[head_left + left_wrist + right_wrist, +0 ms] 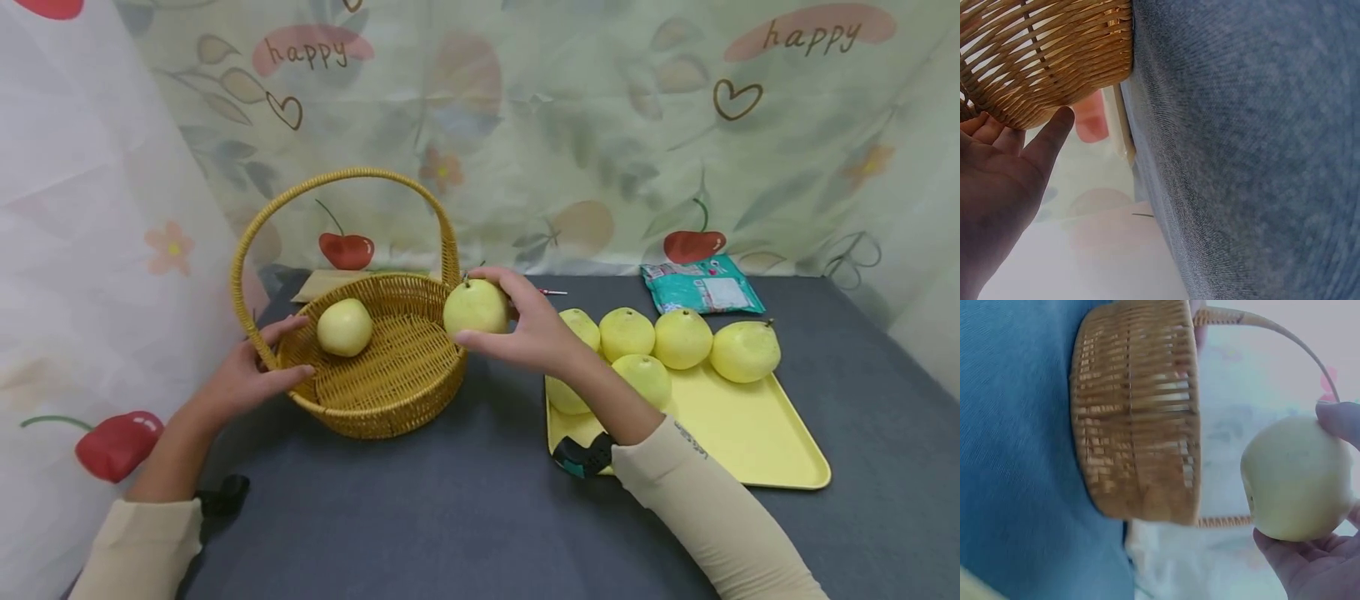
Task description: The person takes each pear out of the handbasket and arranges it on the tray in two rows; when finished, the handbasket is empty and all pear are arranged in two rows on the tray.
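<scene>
My right hand [528, 329] holds a round yellow-green pear [476, 307] between thumb and fingers, at the right side of a wicker basket [382, 423]. In the right wrist view the pear [1297, 478] appears level with the space above the basket's rim [1194, 419]. My left hand [251, 375] grips the basket's left rim at the foot of its tall arched handle [360, 173]. The left wrist view has that hand's thumb [1054, 137] against the woven wall [1047, 56]. One pear [345, 327] lies inside the basket, towards its left.
A yellow tray [750, 442] on the right bears several more pears [683, 338], partly behind my right forearm. A teal packet [703, 285] lies behind the tray. Some flat brown item [326, 283] sits behind the basket. Patterned curtains [540, 142] border the dark tabletop [480, 517].
</scene>
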### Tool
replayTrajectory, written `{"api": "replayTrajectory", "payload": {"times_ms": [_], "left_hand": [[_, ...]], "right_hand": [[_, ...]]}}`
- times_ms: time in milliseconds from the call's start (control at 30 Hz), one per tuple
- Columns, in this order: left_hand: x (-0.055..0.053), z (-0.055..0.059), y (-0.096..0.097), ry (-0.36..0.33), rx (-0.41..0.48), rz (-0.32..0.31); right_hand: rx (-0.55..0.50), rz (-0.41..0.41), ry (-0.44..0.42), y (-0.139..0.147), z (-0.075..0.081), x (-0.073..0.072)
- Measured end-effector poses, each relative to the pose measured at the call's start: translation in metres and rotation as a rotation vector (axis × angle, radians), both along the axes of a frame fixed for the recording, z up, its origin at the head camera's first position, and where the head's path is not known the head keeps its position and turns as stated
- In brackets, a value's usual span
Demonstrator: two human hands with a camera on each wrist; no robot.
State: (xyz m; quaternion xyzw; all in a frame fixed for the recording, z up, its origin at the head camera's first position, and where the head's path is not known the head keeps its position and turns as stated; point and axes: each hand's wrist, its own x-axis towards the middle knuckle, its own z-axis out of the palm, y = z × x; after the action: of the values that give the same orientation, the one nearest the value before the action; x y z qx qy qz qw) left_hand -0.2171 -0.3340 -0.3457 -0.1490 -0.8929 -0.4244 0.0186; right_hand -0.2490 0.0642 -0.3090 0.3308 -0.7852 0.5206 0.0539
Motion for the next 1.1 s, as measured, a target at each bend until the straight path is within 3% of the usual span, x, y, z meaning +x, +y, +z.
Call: {"api": "replayTrajectory", "payload": {"times_ms": [367,833,1100], "left_hand": [[0.001,-0.001,-0.001,-0.004,0.001,-0.006],[-0.002,0.005,0.003,0.002,0.013,-0.020],[-0.001,0.003,0.001,-0.003,0.016,-0.021]], "right_hand": [[-0.005,-0.092,0.031,0.058,-0.002,0.010],[0.153,-0.308,0.012,0.147,0.001,0.037],[0.243,-0.305,-0.022,0.185,0.017,0.039]]}}
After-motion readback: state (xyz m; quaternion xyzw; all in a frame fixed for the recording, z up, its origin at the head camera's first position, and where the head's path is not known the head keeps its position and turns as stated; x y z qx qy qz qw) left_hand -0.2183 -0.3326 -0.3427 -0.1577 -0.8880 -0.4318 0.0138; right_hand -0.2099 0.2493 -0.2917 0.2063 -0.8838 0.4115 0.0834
